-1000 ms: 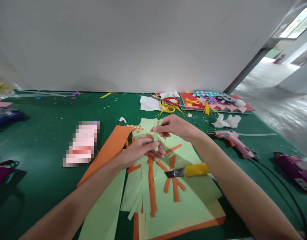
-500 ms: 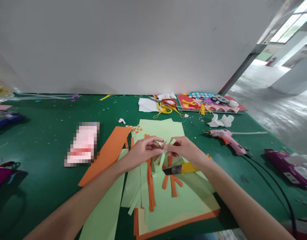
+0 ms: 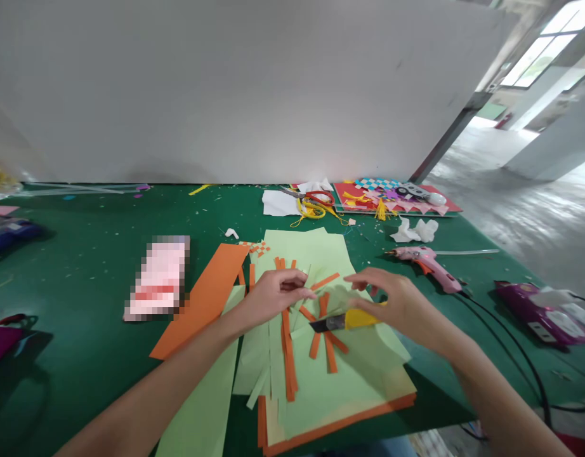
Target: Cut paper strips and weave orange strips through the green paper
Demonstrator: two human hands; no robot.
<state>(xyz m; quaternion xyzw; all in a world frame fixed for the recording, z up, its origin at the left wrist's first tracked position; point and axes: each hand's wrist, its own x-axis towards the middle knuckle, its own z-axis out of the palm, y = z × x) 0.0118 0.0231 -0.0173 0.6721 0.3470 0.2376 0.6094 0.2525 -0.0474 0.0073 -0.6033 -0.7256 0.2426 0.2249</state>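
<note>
My left hand (image 3: 273,295) is closed in a pinch on a thin light green paper strip (image 3: 306,282) above the pile of light green sheets (image 3: 321,381). Loose orange strips (image 3: 287,349) lie across those sheets. My right hand (image 3: 397,304) hovers with its fingers spread, just above a yellow-handled utility knife (image 3: 347,320) whose blade points left. The hand holds nothing. A small orange-and-green woven patch (image 3: 260,246) lies at the far corner of the sheets.
An orange sheet (image 3: 204,295) and a blurred pink object (image 3: 159,276) lie to the left. A pink glue gun (image 3: 423,261) with a black cord sits right. Scissors (image 3: 316,197), yellow thread, white tissue and a red craft board (image 3: 397,197) are at the back. A purple tool (image 3: 540,311) is far right.
My right hand let go of the green strip and moved right, over the knife. My left hand still pinches the strip. The view shifted slightly.
</note>
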